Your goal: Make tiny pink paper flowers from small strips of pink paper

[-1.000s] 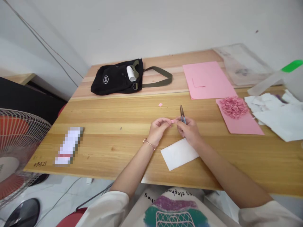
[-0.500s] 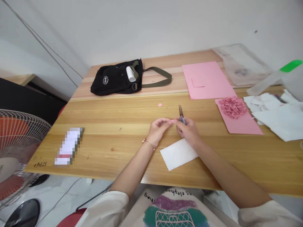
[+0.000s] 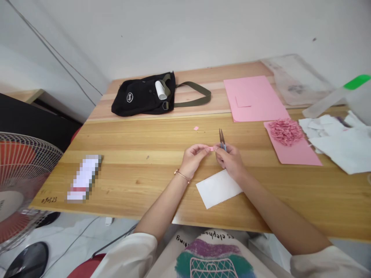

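Observation:
Between my two hands is a small strip of pink paper [image 3: 211, 149], pinched at its ends. My left hand [image 3: 193, 157], with a bracelet at the wrist, grips the strip between thumb and fingertips. My right hand [image 3: 230, 156] pinches the other end and also keeps hold of small tweezers or scissors with blue handles [image 3: 222, 137]; their metal tips point away from me, and the grip is partly hidden by the fingers. Under my right wrist lies a white folded paper sheet [image 3: 218, 189]. A tiny pink paper square [image 3: 196, 128] rests on the table beyond my hands.
Pink sheets [image 3: 255, 92] and a pile of curled pink pieces [image 3: 285, 132] lie to the right, beside crumpled white tissues [image 3: 339, 141]. A black bag [image 3: 142, 96] is at the back. A blurred-out phone-like object [image 3: 84, 178] and a fan [image 3: 23, 185] are at left.
My hands stay in nearly the same place. The pink strip between my fingertips now shows flatter and a little more clearly; the view has shifted very slightly.

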{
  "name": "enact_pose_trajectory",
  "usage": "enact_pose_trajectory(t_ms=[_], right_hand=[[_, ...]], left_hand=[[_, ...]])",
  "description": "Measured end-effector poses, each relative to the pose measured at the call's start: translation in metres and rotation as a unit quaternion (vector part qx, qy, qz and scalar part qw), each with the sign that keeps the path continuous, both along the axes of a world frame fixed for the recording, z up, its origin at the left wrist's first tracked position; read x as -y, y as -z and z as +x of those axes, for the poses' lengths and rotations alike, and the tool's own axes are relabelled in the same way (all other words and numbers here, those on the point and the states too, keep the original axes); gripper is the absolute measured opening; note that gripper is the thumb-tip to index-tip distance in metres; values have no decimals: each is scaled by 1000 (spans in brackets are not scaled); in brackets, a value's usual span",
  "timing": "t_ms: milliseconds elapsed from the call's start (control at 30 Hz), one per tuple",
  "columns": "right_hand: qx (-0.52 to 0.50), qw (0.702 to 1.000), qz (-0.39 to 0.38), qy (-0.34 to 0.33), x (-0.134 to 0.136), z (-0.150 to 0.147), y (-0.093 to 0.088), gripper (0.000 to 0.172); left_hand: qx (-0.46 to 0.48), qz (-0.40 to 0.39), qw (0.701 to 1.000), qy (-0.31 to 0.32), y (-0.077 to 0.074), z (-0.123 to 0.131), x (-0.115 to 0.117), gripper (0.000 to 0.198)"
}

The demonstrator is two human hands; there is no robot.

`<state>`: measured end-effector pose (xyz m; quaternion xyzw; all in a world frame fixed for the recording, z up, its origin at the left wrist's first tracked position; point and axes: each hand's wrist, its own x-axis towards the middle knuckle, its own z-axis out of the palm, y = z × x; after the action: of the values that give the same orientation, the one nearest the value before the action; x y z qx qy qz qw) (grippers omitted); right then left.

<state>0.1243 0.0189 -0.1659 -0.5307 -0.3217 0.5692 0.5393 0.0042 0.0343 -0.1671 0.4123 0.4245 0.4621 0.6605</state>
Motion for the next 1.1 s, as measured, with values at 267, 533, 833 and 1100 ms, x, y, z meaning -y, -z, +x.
enact_pose_trajectory(t_ms=[267,533,833,1100], right_hand=[[46,999,6,-9,0,1,1,14],[122,991,24,-43,-3,6,12,16],[140,988,41,-42,-4,7,11,20],[491,871,-1,7,-10,24,5,35]], left_hand=[[25,-6,1000,5,1,0,-1,11],[22,-3,1000,0,2,0,-1,14],[4,7,999,43,1,-1,-1,22],[5,-16,1000,-10,0,-3,-2,22]])
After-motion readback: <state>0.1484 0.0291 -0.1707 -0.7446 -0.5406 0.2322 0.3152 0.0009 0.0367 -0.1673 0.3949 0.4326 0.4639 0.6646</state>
